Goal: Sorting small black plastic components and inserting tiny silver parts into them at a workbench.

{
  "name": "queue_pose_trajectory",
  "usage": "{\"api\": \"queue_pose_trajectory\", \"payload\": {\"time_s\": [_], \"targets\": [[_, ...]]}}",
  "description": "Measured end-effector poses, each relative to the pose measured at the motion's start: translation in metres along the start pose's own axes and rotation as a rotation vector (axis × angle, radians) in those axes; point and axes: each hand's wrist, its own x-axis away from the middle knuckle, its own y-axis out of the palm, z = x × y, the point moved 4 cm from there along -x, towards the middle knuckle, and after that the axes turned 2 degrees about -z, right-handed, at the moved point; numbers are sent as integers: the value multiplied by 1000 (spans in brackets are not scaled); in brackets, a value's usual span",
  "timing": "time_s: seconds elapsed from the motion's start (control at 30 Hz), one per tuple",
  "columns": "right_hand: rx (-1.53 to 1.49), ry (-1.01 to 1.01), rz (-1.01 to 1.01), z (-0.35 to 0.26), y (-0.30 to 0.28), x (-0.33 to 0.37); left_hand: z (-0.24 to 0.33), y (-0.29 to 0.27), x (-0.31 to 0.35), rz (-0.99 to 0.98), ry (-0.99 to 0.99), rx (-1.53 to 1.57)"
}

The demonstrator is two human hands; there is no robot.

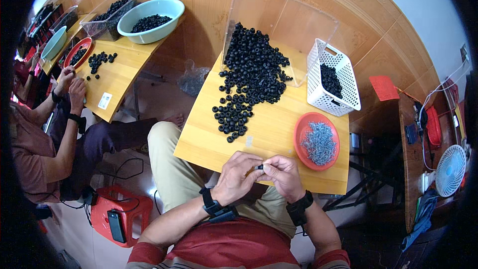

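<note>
Just above the near table edge, my left hand and my right hand meet, fingertips closed on a small black round piece. Most of that piece is hidden by my fingers. Ahead of my hands lies a loose spread of black ring-shaped pieces, each with a hole, running back into a larger heap at a clear plastic bin. Right of my hands, a red plate carries a pile of small grey-blue bits, too fine to make out singly.
A white perforated basket with black pieces stands at the table's far right. To the left, another person's hands work at a second table with a pale blue basin. A red stool stands on the floor.
</note>
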Motion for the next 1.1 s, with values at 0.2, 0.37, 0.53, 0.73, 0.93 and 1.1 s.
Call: {"api": "queue_pose_trajectory", "payload": {"time_s": [0.2,0.37,0.53,0.73,0.93,1.1], "targets": [[-44,34,-10,-1,-3,-1,8,2,-1,-15,52,-4],[-107,84,-13,-1,-3,-2,7,4,-1,0,32,23],[180,14,65,-22,-6,-5,4,7,2,39,-20,6],[796,-495,501,-133,-71,-39,1,-5,7,115,-137,-2],[1454,-731,827,-220,-98,-65,-8,-13,9,115,-174,-33],[1151,-515,338,-135,-41,-66,-21,-24,10,161,-165,-152]]}}
